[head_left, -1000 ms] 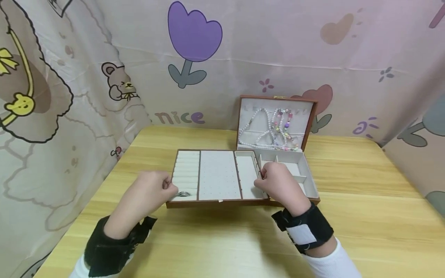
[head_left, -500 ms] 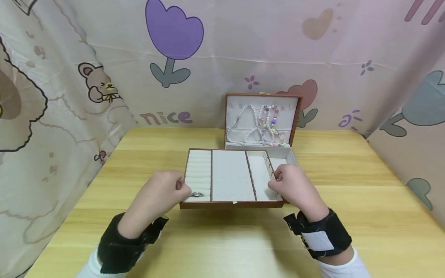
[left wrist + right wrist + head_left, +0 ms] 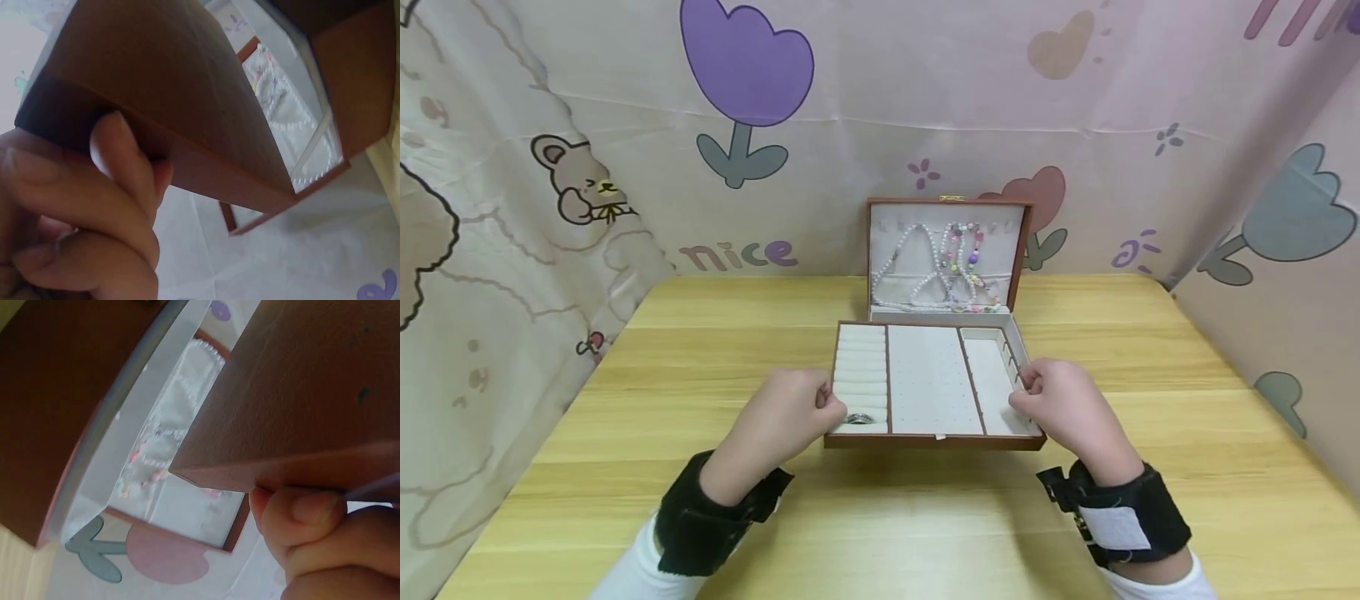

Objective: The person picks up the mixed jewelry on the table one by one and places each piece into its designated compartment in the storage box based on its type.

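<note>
A brown-edged jewelry tray (image 3: 925, 383) is held level between both hands, in front of and above the open jewelry box (image 3: 1024, 258). My left hand (image 3: 786, 412) pinches its left side wall; my right hand (image 3: 1075, 408) pinches the right one. Ring rolls fill the tray's left section, where a silver ring (image 3: 859, 419) sits at the front; the middle panel is dotted with small holes, and a narrow compartment lies at right. Both wrist views show the tray's brown underside (image 3: 169, 100) apart from the box (image 3: 56, 406). Most of the box's lower part is hidden behind the tray in the head view.
Pearl and colored bead necklaces (image 3: 937, 260) hang inside the raised lid. The box stands near the back of the wooden table (image 3: 760, 317), close to a patterned cloth backdrop (image 3: 865, 183). Another patterned cloth (image 3: 482, 358) drapes along the left side.
Both hands have carried the tray rightward, from in front and left of the box to nearly in line with it. The box's compartments have become covered from view. The head view has also shifted.
</note>
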{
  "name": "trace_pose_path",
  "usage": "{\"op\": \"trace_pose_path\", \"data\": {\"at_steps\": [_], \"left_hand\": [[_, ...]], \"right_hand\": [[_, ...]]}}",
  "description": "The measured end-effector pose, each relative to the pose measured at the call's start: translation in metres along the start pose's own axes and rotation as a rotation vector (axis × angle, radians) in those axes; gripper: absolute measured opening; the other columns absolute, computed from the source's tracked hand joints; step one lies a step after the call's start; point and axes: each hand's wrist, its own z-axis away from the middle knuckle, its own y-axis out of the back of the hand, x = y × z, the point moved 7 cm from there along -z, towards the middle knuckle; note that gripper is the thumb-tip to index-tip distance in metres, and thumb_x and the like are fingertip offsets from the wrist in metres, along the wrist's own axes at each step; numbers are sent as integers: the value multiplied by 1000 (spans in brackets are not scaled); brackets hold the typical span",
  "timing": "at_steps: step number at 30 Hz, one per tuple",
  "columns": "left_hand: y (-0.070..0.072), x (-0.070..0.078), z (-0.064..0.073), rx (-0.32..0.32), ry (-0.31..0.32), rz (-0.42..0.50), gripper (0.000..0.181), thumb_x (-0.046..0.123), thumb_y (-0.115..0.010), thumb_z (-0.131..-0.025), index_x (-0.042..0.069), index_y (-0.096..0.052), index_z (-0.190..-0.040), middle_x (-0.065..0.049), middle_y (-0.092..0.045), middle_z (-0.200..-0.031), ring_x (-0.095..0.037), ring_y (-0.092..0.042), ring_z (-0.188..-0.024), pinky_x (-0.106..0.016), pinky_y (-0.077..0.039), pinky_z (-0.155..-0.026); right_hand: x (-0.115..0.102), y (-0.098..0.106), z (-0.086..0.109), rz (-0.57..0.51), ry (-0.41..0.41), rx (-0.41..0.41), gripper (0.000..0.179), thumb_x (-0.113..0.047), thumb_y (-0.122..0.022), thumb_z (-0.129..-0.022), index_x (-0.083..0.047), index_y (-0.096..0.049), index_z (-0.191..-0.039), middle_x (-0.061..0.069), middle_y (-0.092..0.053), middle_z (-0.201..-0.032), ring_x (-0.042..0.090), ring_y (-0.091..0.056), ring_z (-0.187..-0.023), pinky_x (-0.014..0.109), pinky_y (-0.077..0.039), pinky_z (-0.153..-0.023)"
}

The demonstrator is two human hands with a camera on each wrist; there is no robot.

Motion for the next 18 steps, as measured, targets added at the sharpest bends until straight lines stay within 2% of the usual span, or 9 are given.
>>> {"op": "trace_pose_path", "data": {"at_steps": [12,18], "left_hand": [[-33,6,-27,0,-52,40,18,6,-53,-75,10,-45,-60,4,-33,-54,-9,-30,-47,-18,-23,-46],[-42,9,-38,34,-97,20,18,6,-53,-74,11,-43,-60,4,-30,-54,-8,-27,-48,-17,-22,-47]], "right_hand": [[31,3,-15,49,-16,25,15,-10,-59,-76,4,-59,-83,4,-47,-60,15,-43,-53,25,-33,-46],[42,4,-23,41,-9,60,17,-9,-59,-77,5,-59,-86,7,-52,-64,16,-45,-56,26,-35,-48]]}}
